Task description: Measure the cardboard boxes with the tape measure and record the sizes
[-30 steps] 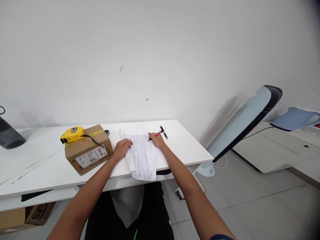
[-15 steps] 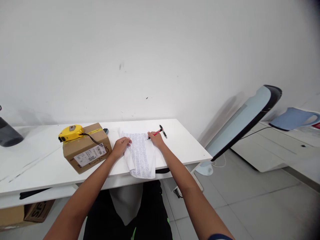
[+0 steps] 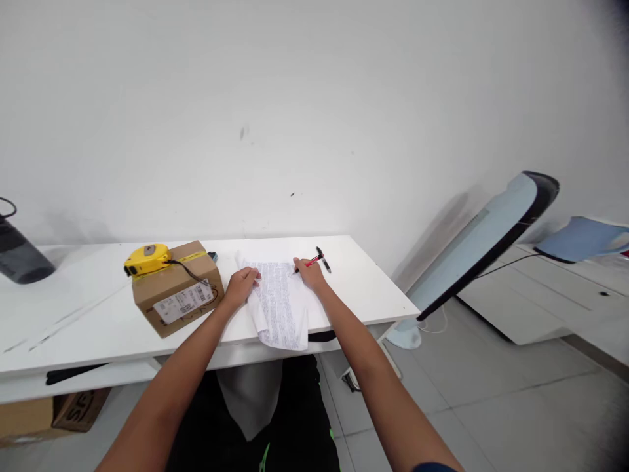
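Observation:
A sheet of paper (image 3: pixel 282 308) covered with dense blue handwriting lies on the white table, its near end hanging over the front edge and its left side curled. My left hand (image 3: pixel 242 287) has its fingers closed on the paper's left edge. In my right hand (image 3: pixel 310 274) is a red and black pen (image 3: pixel 313 260), gripped near its tip, which points at the upper right of the writing. Just beyond that hand lies a black pen (image 3: pixel 324 261), close to the back end of the red one.
Left of the paper, a cardboard box (image 3: pixel 177 288) carries a yellow tape measure (image 3: pixel 147 259) with a black strap. A dark bottle (image 3: pixel 22 252) stands far left on the table (image 3: pixel 93 314). A pale, black-edged panel (image 3: pixel 476 242) leans at right. Another carton (image 3: pixel 81 410) sits below.
The view has turned slightly, so everything sits a little farther right. Both hands keep their holds, and the pen stays at about the same spot on the paper.

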The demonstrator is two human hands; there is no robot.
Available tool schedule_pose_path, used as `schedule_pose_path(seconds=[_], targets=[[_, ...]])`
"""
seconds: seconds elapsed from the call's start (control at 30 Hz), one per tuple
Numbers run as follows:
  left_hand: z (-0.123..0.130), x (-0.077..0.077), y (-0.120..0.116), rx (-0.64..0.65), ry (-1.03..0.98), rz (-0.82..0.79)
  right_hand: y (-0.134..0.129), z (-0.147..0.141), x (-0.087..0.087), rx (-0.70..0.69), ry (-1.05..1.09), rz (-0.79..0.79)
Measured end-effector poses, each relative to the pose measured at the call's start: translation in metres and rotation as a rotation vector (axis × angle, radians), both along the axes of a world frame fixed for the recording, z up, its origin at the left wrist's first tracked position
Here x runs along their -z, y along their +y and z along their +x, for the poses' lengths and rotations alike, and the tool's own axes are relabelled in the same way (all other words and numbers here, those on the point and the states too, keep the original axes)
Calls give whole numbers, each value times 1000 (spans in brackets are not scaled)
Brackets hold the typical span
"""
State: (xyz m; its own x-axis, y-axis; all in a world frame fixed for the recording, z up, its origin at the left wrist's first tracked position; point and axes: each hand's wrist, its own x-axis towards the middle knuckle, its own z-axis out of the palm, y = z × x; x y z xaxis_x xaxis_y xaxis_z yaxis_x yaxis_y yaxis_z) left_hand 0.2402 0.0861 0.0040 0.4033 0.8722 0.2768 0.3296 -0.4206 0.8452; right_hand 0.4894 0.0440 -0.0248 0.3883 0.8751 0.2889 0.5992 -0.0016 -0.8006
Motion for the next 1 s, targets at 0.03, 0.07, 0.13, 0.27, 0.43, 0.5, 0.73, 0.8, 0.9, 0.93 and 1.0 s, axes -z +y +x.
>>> schedule_pose_path(seconds=[0.03,0.07,0.13,0.27,0.43,0.5,0.73,0.8,0.9,0.93,1.0], targets=[[0,1,-1,-15,25,21,-2,-2,-1,24,-49,10],[1,2,-2,-23,41,38,-3,-5,-3,39,-105,19],[4,3,-9,-25,67,80,-8,-13,-7,36,-226,22],[8,-8,-45,4,130,214,-17,-24,-13,-10,-461,-5],[-34,-22,-125,64,57,587,-15,-39,-29,-6,-718,180],[-69,-27,-148,-135,-105,643,-6,-68,-48,-43,-577,313],[-162,-51,-92,-847,-501,49,53,-262,-152,-490,-147,232],[-166,-46,-70,-754,-590,-47,67,-309,-167,-428,-149,158],[-165,-32,-58,-603,-729,-109,73,-350,-169,-392,-218,-36],[-163,-27,-58,-588,-747,-105,72,-356,-166,-411,-261,-75],[-161,-22,-61,-588,-738,-75,65,-357,-158,-450,-353,-55]])
